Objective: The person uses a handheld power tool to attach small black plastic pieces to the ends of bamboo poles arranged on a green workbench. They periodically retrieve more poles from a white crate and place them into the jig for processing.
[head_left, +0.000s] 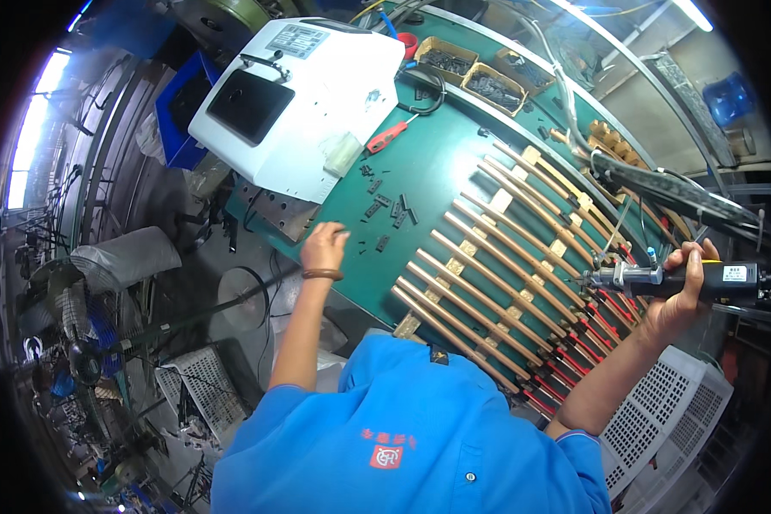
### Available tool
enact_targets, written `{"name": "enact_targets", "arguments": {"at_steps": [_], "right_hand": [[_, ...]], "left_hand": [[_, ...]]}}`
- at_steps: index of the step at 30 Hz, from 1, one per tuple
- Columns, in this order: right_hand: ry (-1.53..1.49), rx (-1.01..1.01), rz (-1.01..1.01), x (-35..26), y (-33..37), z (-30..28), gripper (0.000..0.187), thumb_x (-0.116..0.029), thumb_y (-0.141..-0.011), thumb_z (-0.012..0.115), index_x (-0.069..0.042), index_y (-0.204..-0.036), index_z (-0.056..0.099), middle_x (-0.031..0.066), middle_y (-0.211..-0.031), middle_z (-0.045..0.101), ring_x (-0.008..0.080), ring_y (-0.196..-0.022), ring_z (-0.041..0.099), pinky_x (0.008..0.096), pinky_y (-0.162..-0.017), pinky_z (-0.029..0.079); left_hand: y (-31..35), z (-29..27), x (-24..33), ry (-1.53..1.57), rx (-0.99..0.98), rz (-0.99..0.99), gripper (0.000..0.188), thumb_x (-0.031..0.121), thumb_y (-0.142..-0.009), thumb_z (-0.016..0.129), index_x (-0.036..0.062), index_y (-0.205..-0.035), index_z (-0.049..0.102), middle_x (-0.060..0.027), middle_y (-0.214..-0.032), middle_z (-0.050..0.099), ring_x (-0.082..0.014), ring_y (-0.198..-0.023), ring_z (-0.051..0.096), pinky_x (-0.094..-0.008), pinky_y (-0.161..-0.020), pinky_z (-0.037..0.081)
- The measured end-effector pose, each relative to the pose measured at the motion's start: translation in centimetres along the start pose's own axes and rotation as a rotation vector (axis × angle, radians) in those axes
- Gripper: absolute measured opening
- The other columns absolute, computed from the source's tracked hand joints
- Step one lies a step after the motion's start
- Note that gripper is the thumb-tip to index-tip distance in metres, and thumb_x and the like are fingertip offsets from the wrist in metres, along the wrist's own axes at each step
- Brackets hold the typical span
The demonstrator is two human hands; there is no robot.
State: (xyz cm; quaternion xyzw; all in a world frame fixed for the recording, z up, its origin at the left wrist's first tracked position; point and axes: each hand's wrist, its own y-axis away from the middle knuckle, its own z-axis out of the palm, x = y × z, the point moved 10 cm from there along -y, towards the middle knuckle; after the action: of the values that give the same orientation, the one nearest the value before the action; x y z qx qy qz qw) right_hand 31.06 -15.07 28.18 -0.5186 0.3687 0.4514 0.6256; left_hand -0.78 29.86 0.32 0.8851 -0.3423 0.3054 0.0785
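My right hand [684, 283] grips a black power screwdriver [732, 283] whose metal front end points left over the rods. Beneath its tip, a row of copper-coloured rods [488, 283] with black and red ends [591, 330] lies across notched wooden blocks [522, 300]. My left hand [324, 248], with a brown bracelet at the wrist, is at the left edge of the green table [360, 274]. Its fingers look loosely bent and apart, with nothing visible in them. Small black parts [398, 210] and screws lie scattered just beyond it.
A white-housed machine [308, 103] stands at the far left of the table, a red-handled tool [388, 137] beside it. Trays [493, 86] of black parts line the back. Cables and a metal arm [668, 188] hang at right. White plastic baskets [660, 411] stand low at right.
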Motion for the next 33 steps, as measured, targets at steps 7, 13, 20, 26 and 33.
{"name": "enact_targets", "arguments": {"at_steps": [7, 13, 20, 26, 33], "right_hand": [[0.009, 0.037, -0.032, -0.4, 0.6, 0.7, 0.028, 0.0, -0.082, 0.062, 0.003, -0.11, 0.055, 0.0116, -0.085, 0.06, 0.0125, -0.064, 0.056, 0.0214, -0.061, 0.048], [-0.03, 0.018, -0.026, -0.3, 1.2, -0.1, 0.03, -0.001, -0.082, 0.063, 0.003, -0.11, 0.055, 0.0104, -0.087, 0.059, 0.0132, -0.067, 0.055, 0.0226, -0.061, 0.048], [-0.097, 0.027, 0.009, -0.1, 1.4, 1.5, 0.029, 0.0, -0.079, 0.063, 0.003, -0.108, 0.056, 0.011, -0.082, 0.06, 0.0141, -0.064, 0.057, 0.0259, -0.06, 0.049], [-0.052, 0.026, -0.01, -0.7, 2.0, 1.5, 0.03, -0.001, -0.078, 0.063, 0.004, -0.106, 0.056, 0.0101, -0.079, 0.06, 0.0132, -0.06, 0.058, 0.026, -0.059, 0.049], [-0.058, 0.093, -0.022, -0.7, 1.9, 0.3, 0.031, 0.0, -0.078, 0.063, 0.005, -0.108, 0.054, 0.0099, -0.078, 0.059, 0.0137, -0.061, 0.058, 0.0265, -0.059, 0.047]], "left_hand": [[-3.8, 5.9, 4.8, -0.172, 0.043, 0.174, 0.027, 0.014, -0.068, 0.077, 0.0124, -0.094, 0.067, -0.0067, -0.092, 0.062, -0.0277, -0.083, 0.061, -0.0388, -0.075, 0.05], [-4.3, 8.6, 2.4, 0.787, -0.403, -0.38, 0.041, 0.008, -0.083, 0.066, 0.013, -0.123, 0.057, -0.0025, -0.094, 0.064, -0.012, -0.077, 0.061, -0.0281, -0.068, 0.052], [3.6, 11.8, 16.7, 1.367, -0.899, -0.441, 0.035, 0.006, -0.087, 0.062, 0.003, -0.12, 0.052, -0.0072, -0.096, 0.065, -0.0188, -0.083, 0.068, -0.0257, -0.067, 0.058], [9.8, 18.5, 21.9, 1.279, -0.988, -0.577, 0.025, 0.009, -0.087, 0.065, 0.0046, -0.11, 0.056, -0.0067, -0.093, 0.065, -0.0165, -0.081, 0.068, -0.0235, -0.063, 0.056], [14.2, 21.6, 28.2, 1.435, -1.342, -0.68, 0.015, 0.012, -0.088, 0.062, 0.0048, -0.1, 0.062, -0.0024, -0.086, 0.063, -0.0125, -0.076, 0.064, -0.0254, -0.067, 0.055]]}}
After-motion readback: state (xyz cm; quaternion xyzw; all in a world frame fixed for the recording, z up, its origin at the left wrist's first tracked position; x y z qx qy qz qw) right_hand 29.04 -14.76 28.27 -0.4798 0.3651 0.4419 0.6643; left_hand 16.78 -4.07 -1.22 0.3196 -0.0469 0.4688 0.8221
